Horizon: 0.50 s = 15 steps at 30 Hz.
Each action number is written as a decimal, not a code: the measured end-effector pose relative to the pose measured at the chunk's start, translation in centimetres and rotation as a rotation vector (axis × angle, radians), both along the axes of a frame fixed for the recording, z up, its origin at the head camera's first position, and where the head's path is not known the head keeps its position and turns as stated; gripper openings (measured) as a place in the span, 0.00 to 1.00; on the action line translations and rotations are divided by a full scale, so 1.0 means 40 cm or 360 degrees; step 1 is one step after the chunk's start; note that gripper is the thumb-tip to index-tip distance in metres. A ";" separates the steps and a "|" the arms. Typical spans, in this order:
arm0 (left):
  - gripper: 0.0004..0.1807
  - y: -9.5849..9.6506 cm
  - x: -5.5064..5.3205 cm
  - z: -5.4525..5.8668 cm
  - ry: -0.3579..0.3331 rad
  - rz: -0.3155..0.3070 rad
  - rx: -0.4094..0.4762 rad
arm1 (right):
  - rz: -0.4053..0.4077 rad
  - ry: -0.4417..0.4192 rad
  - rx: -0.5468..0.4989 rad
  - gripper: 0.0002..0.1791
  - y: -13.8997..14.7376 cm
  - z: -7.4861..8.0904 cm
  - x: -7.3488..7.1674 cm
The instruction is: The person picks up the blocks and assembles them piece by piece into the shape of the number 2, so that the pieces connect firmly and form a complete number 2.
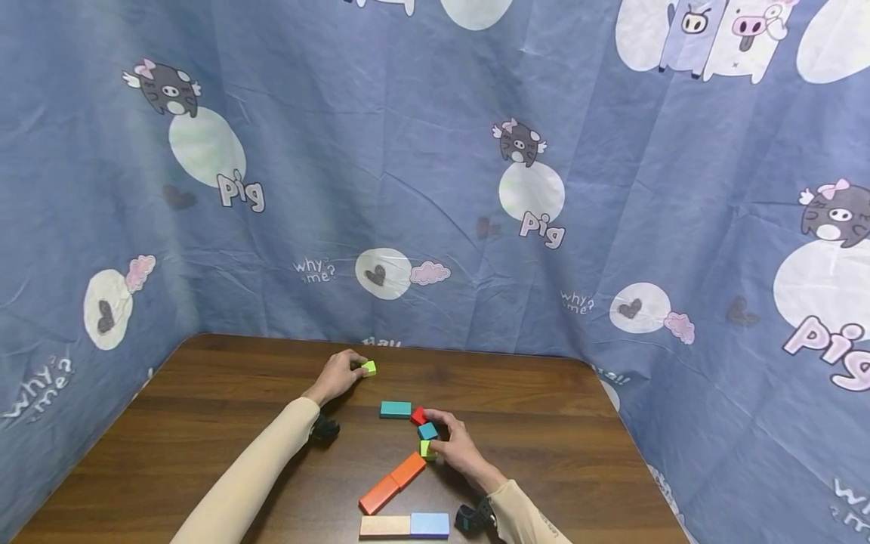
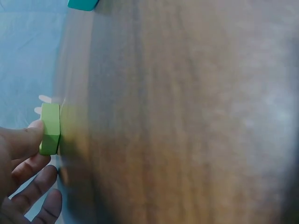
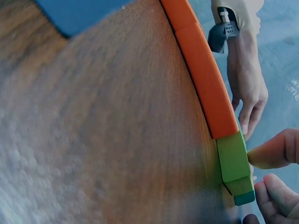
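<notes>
My left hand (image 1: pixel 340 375) reaches to the far part of the table and pinches a yellow-green block (image 1: pixel 369 368) between thumb and fingers. In the left wrist view the thumb lies against that block's (image 2: pixel 50 128) side. My right hand (image 1: pixel 464 453) arches beside a slanting row of small cubes. Its thumb touches the yellow-green cube (image 1: pixel 425 452) at the near end, and its forefinger reaches the red cube (image 1: pixel 418 416) at the far end. Between these two sits a blue cube (image 1: pixel 427 431). The right wrist view shows the thumb tip at the green cube's (image 3: pixel 232 158) side.
Left of the red cube lies a teal block (image 1: pixel 396 409). Two orange blocks (image 1: pixel 393 483) join end to end in a slant below the cubes. Nearer, a wood-coloured block (image 1: pixel 385 527) abuts a light blue block (image 1: pixel 430 524). A patterned blue curtain (image 1: pixel 435 189) hangs behind the brown table (image 1: pixel 544 431).
</notes>
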<state>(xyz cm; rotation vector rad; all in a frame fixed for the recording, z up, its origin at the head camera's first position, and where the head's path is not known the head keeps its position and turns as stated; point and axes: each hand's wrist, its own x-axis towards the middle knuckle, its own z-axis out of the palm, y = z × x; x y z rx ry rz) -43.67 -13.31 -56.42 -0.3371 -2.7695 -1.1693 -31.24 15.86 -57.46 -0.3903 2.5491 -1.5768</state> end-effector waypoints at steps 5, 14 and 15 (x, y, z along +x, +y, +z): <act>0.16 -0.004 0.012 -0.002 -0.0008 -0.0004 0.0040 | -0.0001 -0.0012 -0.0001 0.31 0.002 -0.002 0.000; 0.16 -0.017 0.037 0.000 0.0030 -0.0010 0.0047 | 0.0004 0.0002 0.0009 0.32 0.003 0.000 0.005; 0.15 -0.018 0.040 0.001 0.0032 -0.0016 0.0051 | 0.0005 0.0001 0.0008 0.32 0.003 0.001 0.006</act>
